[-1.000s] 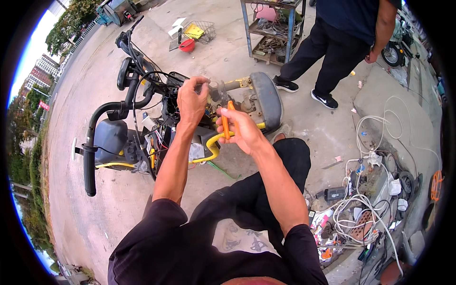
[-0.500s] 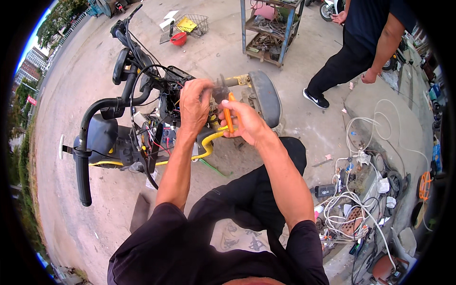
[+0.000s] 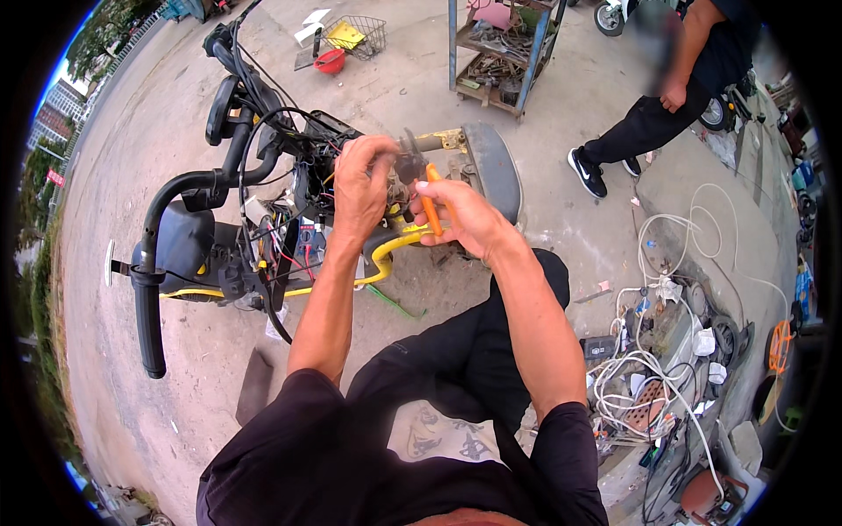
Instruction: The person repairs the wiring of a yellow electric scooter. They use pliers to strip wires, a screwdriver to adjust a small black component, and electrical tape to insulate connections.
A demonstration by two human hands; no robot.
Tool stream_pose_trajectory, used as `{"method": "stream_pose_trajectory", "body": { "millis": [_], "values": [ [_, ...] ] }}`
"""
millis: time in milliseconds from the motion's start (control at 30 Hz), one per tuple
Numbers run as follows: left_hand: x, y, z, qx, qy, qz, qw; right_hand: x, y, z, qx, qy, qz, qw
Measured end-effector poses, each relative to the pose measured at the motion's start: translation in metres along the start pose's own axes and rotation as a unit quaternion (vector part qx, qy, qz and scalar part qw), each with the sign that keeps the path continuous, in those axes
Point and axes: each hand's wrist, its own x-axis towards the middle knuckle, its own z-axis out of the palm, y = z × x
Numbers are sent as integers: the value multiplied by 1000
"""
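Note:
My right hand [image 3: 456, 215] is closed on orange-handled pliers [image 3: 430, 200], their dark jaws pointing up toward my left hand's fingertips. My left hand [image 3: 360, 180] is just left of the jaws, fingers curled and thumb bent in; what they hold is too small to make out. Both hands are over the stripped body of an electric scooter [image 3: 400, 237] with a yellow frame, exposed wiring and a dark seat [image 3: 491, 175] at its right end. The black handlebar [image 3: 149, 324] stands to the left, with cables running from it.
A co-worker's leg [image 3: 640, 131] and arm are at the upper right. A metal tool cart [image 3: 491, 96] stands behind the scooter; a wire basket [image 3: 368, 39] and red bowl [image 3: 330, 61] lie farther left. Tangled white cable [image 3: 649, 373] and scrap cover the ground at my right.
My hands have risen slightly in the picture, still close together with the pliers in my right. The co-worker has stepped to the right, and the scenery has shifted slightly in view.

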Motion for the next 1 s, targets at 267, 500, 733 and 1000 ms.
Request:
{"method": "stream_pose_trajectory", "body": {
  "millis": [267, 500, 733, 1000],
  "values": [
    [1, -2, -3, 12, -15, 23, 1000, 1, -2, 1, -17, 5, -21, 1000],
    [0, -1, -2, -5, -5, -18, 1000, 12, 9, -4, -15, 7, -49, 999],
    [-1, -8, 0, -78, 5, -141, 987, 0, 12, 4, -387, 243, -276, 845],
    [2, -5, 1, -98, 33, -128, 986, -17, -9, 25, -520, 244, -227, 787]
  ]
}}
